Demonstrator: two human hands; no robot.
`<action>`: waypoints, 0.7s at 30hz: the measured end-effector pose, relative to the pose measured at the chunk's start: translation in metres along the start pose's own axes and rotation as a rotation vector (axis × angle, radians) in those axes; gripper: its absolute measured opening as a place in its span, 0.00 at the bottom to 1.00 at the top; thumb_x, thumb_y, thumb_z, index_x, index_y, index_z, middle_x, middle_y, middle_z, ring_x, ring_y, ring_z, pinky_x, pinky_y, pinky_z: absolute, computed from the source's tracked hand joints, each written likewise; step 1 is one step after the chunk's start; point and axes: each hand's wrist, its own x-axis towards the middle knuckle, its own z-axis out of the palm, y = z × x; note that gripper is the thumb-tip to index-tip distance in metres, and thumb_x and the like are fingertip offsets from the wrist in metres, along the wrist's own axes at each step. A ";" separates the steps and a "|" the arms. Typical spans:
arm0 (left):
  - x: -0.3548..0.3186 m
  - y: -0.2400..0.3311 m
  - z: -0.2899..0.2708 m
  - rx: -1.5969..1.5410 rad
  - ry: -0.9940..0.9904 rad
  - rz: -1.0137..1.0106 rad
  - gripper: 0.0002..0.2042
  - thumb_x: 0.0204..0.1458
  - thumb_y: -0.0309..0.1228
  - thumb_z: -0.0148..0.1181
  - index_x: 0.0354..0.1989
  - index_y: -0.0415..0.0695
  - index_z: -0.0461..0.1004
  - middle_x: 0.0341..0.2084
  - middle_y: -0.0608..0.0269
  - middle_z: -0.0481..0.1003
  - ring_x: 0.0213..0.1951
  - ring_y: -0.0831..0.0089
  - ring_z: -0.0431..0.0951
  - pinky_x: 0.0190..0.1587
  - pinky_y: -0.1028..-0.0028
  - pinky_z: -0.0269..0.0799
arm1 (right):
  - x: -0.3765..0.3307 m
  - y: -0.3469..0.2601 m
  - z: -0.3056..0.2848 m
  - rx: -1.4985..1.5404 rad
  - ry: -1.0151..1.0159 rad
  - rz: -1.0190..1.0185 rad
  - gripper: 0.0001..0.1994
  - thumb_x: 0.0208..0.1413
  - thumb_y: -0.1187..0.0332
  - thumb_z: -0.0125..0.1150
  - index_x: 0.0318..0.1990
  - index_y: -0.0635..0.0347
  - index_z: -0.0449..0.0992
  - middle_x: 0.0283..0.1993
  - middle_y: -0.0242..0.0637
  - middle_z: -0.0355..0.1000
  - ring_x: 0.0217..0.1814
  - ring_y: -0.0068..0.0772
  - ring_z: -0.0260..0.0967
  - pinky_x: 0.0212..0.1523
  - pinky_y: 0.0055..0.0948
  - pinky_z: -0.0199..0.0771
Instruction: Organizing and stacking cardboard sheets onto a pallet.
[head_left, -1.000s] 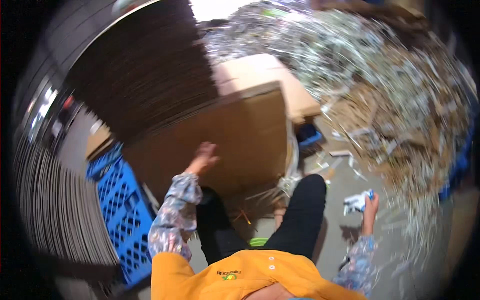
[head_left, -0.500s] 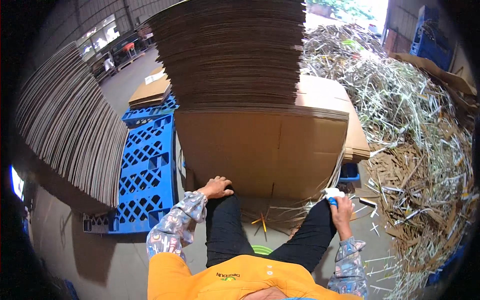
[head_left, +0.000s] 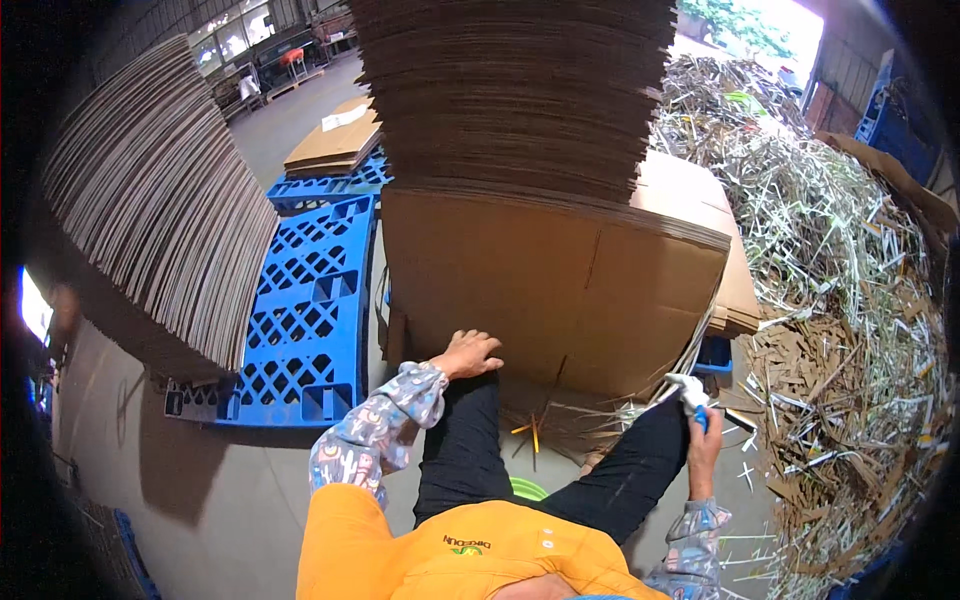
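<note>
My left hand lies on my left knee with its fingers stretched out, close to the face of a bundle of brown cardboard sheets. At my right knee, my right hand is closed round a small hand tool with a white head and a blue part at the grip; its exact kind is unclear. The tool's head is near the lower right corner of the bundle, where thin cardboard strips hang off the edge. A tall stack of cardboard sheets rises behind the bundle's top edge.
Blue plastic pallets lie at the left, beside another tall cardboard stack. A big heap of paper and cardboard scraps spreads along the right. Under me is a green round seat. Flat cardboard sits on the far pallet.
The view has swung, so the stacks sit further right and the left pallets appear higher. My right hand has tilted the tool, showing more of its white head. My left hand stays on the knee.
</note>
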 end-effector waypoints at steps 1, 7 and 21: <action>0.003 0.005 -0.002 -0.008 0.015 0.066 0.23 0.49 0.48 0.52 0.48 0.46 0.68 0.45 0.55 0.68 0.51 0.58 0.64 0.52 0.58 0.55 | 0.004 -0.012 -0.009 0.088 0.007 0.110 0.09 0.49 0.71 0.53 0.38 0.64 0.67 0.33 0.41 0.66 0.36 0.36 0.63 0.40 0.31 0.63; 0.023 0.028 0.009 0.195 0.124 0.215 0.19 0.45 0.47 0.56 0.42 0.50 0.71 0.38 0.60 0.72 0.45 0.63 0.69 0.46 0.58 0.59 | 0.044 -0.040 -0.007 0.143 0.205 0.130 0.10 0.52 0.70 0.54 0.41 0.63 0.68 0.33 0.34 0.66 0.35 0.26 0.62 0.39 0.24 0.64; 0.097 0.019 0.019 0.141 -0.261 0.270 0.18 0.51 0.39 0.52 0.45 0.39 0.68 0.41 0.47 0.71 0.44 0.51 0.69 0.47 0.59 0.63 | 0.065 0.013 0.092 0.207 -0.059 0.533 0.11 0.49 0.66 0.55 0.37 0.62 0.67 0.35 0.45 0.68 0.39 0.47 0.67 0.38 0.38 0.65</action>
